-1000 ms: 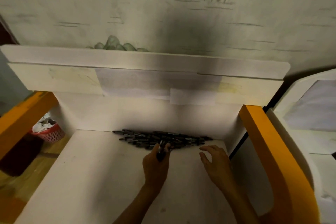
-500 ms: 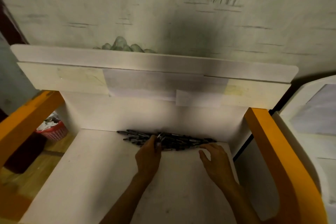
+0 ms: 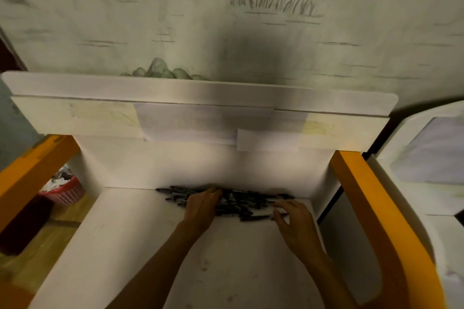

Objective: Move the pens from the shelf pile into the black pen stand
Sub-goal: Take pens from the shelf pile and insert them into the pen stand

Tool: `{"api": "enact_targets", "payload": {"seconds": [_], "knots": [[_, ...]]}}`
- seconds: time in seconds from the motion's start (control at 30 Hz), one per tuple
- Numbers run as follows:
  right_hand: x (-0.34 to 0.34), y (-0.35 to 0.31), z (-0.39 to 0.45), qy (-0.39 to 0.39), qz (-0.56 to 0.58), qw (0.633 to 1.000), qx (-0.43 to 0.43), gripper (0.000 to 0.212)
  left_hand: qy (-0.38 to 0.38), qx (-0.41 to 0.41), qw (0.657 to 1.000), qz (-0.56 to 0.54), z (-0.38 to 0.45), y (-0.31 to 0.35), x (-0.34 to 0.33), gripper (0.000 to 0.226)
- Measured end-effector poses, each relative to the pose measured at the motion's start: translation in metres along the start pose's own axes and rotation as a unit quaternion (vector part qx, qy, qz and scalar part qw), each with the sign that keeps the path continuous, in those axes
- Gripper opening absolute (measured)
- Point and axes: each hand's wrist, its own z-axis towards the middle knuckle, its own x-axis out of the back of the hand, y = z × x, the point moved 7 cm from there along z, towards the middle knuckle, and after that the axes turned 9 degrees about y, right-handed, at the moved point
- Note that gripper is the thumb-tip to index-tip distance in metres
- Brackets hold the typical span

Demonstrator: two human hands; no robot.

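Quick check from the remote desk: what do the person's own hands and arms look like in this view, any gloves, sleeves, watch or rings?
Both the left hand and the right hand are bare, with no gloves. Both forearms are uncovered to the frame's lower edge, so no sleeve shows. No watch, band or ring is visible, though the dim light hides fine detail.

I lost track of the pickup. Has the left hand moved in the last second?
Yes. The left hand has reached forward onto the pile of dark pens, nearer the white back wall of the shelf.
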Motion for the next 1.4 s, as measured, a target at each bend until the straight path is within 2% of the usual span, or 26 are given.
{"api": "enact_targets", "payload": {"seconds": [0.23,0.47,0.6,0.73,0.9,1.07,1.27,1.4], "knots": [[-0.001,0.004,-0.003,0.010,0.007,1.000,0.010,0.017,0.018,0.005,1.000,-0.012,-0.017,-0.003,0.035,0.061],[-0.002,0.012,-0.001,0.020,0.016,1.000,-0.005,0.018,-0.140,-0.008,0.990,0.006,-0.055,0.030,0.012,0.048],[0.002,0.021,0.001,0.029,0.019,0.999,-0.009,0.017,-0.145,-0.024,0.989,0.004,-0.041,0.064,-0.003,0.043],[0.007,0.029,-0.002,0.035,0.013,0.999,-0.011,0.016,-0.181,-0.034,0.983,0.019,-0.028,0.089,-0.025,0.038],[0.013,0.032,-0.004,0.048,0.009,0.999,-0.025,0.012,-0.190,-0.005,0.981,0.033,-0.022,0.094,-0.038,0.043],[0.016,0.034,-0.007,0.047,0.008,0.999,-0.020,0.014,-0.201,-0.037,0.978,0.052,-0.012,0.108,-0.033,0.035],[0.016,0.038,-0.007,0.043,0.000,0.999,-0.033,0.015,-0.233,-0.074,0.968,0.064,-0.015,0.116,-0.030,0.042],[0.014,0.033,-0.007,0.033,-0.003,0.999,-0.025,0.016,-0.267,-0.064,0.958,0.077,-0.030,0.105,-0.029,0.048]]}}
